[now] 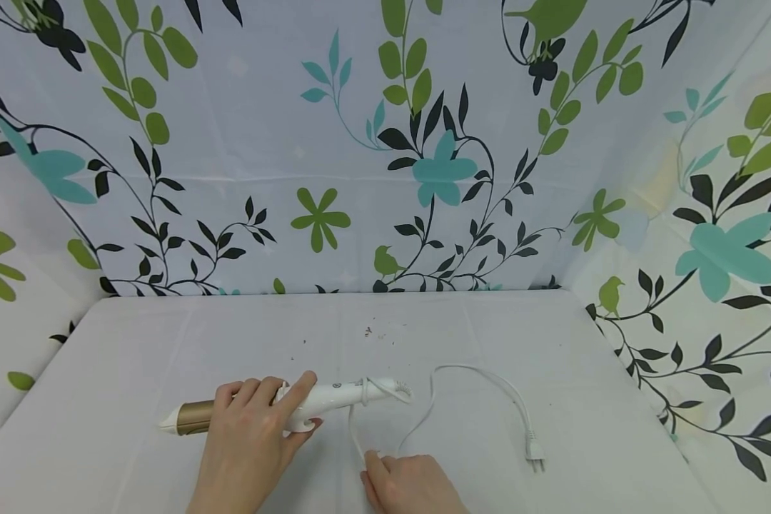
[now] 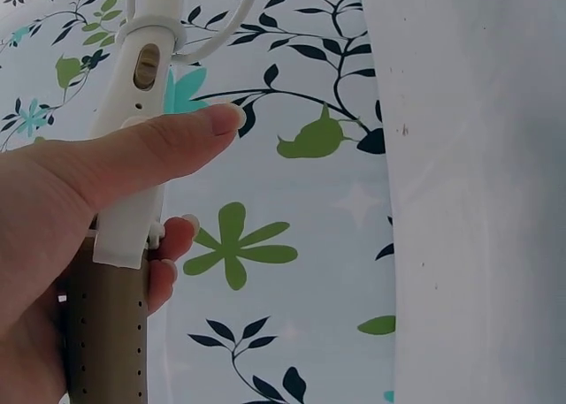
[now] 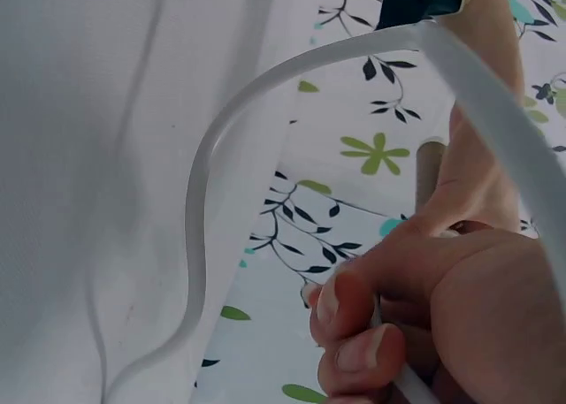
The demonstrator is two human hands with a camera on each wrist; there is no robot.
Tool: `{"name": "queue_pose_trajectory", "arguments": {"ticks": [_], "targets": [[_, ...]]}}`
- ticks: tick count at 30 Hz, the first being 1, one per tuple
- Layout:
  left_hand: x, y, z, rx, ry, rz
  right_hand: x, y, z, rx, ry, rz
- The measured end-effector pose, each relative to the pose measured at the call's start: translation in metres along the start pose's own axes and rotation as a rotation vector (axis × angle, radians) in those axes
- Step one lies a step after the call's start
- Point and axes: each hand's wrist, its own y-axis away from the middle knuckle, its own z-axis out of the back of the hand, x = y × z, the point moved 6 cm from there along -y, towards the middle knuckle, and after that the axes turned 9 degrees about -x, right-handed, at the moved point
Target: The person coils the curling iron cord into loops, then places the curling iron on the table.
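A curling iron (image 1: pixel 334 397) with a white handle and a gold barrel lies across my left hand's grip. My left hand (image 1: pixel 257 421) holds it where handle and barrel meet, and the thumb extends along the handle side. In the left wrist view, small holes line the gold barrel (image 2: pixel 108 333), and a slide switch (image 2: pixel 146 66) sits on the handle. The white cord (image 1: pixel 353 428) loops around the handle's tail end. My right hand (image 1: pixel 414 485) pinches this cord between thumb and fingers, near the front of the table. In the right wrist view a cord loop (image 3: pixel 199 209) arches past that hand.
The cord's loose end curves right to a two-prong plug (image 1: pixel 535 450) on the white tabletop (image 1: pixel 488 328). Small dark specks (image 1: pixel 368 331) dot the cloth behind the curling iron. Leaf-patterned curtains (image 1: pixel 263 143) enclose the table at the back and sides.
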Motion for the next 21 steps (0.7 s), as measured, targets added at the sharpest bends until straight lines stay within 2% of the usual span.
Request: {"name": "queue_pose_trajectory", "arguments": {"ticks": [4, 7, 11, 17, 21], "targets": [[0.002, 0.001, -0.001, -0.005, 0.006, 0.009, 0.0, -0.001, 0.006, 0.002, -0.04, 0.063], [0.003, 0.001, -0.001, -0.007, 0.009, 0.011, -0.001, -0.002, 0.012, 0.045, -0.135, 0.064], [0.005, 0.002, -0.001, 0.009, 0.001, 0.018, -0.001, -0.005, 0.023, 0.052, -0.237, 0.086], [0.005, 0.003, -0.002, 0.031, -0.007, 0.014, -0.006, -0.007, 0.041, -0.017, -0.283, 0.148], [0.003, 0.003, -0.003, 0.021, -0.009, -0.004, -0.008, -0.01, 0.05, -0.083, -0.291, 0.179]]}}
